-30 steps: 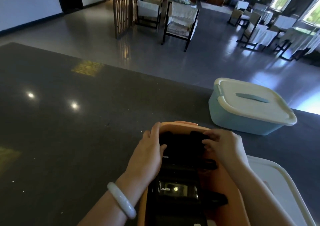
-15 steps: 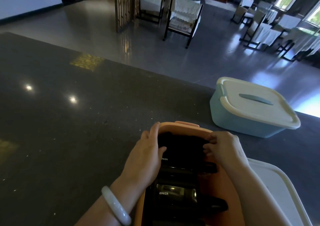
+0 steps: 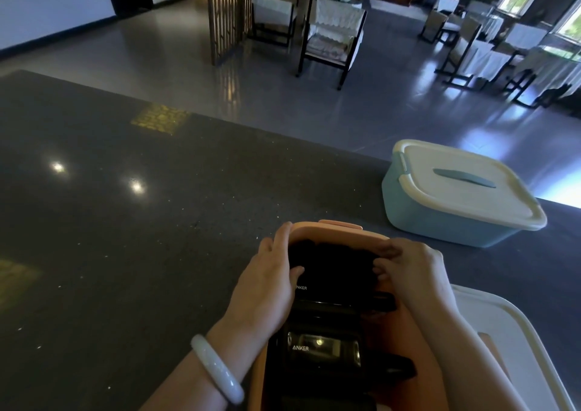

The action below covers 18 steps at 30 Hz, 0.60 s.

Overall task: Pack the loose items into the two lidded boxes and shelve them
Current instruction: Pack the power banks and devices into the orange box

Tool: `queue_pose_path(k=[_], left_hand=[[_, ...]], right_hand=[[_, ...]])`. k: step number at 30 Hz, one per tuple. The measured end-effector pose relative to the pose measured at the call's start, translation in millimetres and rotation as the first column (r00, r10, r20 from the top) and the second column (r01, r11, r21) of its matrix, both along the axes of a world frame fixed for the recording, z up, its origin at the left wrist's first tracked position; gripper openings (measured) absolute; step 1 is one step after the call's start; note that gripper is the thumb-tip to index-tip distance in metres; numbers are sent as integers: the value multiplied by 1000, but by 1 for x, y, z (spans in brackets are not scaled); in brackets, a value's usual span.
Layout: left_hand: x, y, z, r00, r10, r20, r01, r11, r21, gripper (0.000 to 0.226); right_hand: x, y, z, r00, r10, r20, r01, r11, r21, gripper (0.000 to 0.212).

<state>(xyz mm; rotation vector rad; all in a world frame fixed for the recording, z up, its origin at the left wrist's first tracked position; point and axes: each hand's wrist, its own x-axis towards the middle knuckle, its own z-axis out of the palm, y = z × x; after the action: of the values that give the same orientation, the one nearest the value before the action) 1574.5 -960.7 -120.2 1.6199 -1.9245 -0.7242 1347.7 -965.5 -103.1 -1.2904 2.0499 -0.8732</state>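
I see the left hand (image 3: 267,285) straight-fingered against the orange box (image 3: 342,231) at the counter (image 3: 157,237)'s near edge, thumb pressing the black bundle (image 3: 333,263), which the right hand (image 3: 412,272) pinches with curled fingers; it's piled over the power banks (image 3: 320,347), so the lid (image 3: 515,332) may not seat.

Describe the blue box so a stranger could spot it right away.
Start at the dark speckled counter and look to its far right edge. There sits the pale blue box, closed under a cream lid with a blue-grey handle. Unlike the open orange box nearer the viewer, packed with black items, it is shut and untouched.
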Motion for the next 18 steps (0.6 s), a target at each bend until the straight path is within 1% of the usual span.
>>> queue_pose_path(k=[9,12,15,18], left_hand=[[2,2,2,1000,-21,17,21,1000,-9,69],[2,2,3,999,-27,25,27,1000,-8,69],[1,1,5,1000,-21,17,21,1000,5,69],[1,2,5,999,-21,24,21,1000,0,70]], right_hand=[[2,4,4,1000,19,-21,-20,999,-32,40],[1,4,3,1000,19,-16,-20,999,-25,37],[1,3,0,1000,11,-28,-11,1000,-14,30],[1,2,-2,999,20,-39,-20,1000,-11,30]])
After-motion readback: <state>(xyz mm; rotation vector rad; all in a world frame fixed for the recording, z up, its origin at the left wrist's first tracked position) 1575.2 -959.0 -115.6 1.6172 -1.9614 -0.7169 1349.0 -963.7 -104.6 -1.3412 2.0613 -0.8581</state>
